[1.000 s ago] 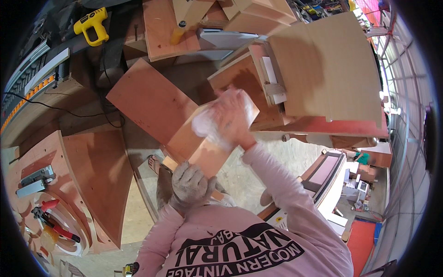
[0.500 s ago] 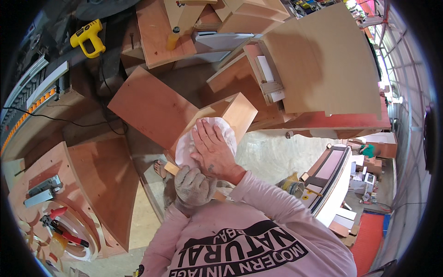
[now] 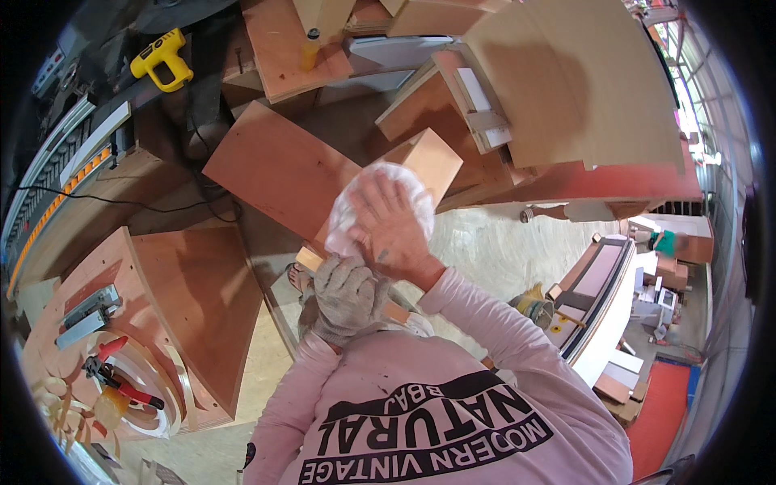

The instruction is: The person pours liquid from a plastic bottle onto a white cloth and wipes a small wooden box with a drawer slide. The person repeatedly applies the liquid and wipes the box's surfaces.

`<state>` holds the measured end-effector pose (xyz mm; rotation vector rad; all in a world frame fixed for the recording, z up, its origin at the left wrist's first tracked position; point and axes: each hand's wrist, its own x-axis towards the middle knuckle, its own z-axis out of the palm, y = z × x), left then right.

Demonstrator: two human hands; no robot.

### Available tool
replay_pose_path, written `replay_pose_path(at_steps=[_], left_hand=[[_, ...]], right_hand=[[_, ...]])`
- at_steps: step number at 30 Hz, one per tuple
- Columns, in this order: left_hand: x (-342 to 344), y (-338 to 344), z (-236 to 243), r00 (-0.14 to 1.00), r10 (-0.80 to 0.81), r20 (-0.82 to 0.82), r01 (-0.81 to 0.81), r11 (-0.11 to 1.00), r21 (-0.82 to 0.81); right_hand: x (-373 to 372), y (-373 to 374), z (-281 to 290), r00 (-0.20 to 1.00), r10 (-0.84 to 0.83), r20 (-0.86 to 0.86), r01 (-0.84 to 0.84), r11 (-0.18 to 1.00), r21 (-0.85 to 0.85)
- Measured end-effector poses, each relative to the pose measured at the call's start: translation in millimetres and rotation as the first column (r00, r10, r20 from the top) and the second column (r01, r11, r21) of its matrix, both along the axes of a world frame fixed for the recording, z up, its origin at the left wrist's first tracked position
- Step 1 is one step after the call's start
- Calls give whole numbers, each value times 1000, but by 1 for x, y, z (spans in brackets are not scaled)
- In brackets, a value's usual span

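The gloved left hand [image 3: 346, 299] curls round the near end of the box [image 3: 435, 166], held before the chest [image 3: 388, 368], while the bare right hand [image 3: 394, 226] lies flat on the cloth [image 3: 346, 212] over it, so a hard push could, I'd say, twist the box loose.

There are one white cloth [image 3: 345, 217], one yellow heat gun [image 3: 162, 54] and one amber bottle [image 3: 309, 53].
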<state>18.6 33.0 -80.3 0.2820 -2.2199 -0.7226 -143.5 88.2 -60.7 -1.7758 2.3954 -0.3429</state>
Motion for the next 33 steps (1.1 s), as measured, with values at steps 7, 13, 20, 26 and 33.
replay_pose_path(at_steps=[7, 13, 20, 26, 33], left_hand=[[8, 4, 6, 988, -42, 145, 44, 999, -5], [36, -28, -32, 930, 368, 4, -307, 767, 563], [9, -21, -103, 957, 90, -277, 207, 459, 864], [2, -12, -125, 983, 108, -146, 44, 637, 770], [-1, -4, -153, 957, 272, 103, -287, 826, 485]], right_hand=[[-136, 3, -24, 989, -99, -107, 51, 921, -386], [-16, 44, 42, 867, -74, 493, 343, 806, -483], [85, 50, 45, 934, 308, 180, -321, 946, 44], [86, -14, 38, 933, 313, 180, -319, 948, 8], [89, 52, 50, 951, 221, 217, -252, 960, 126]])
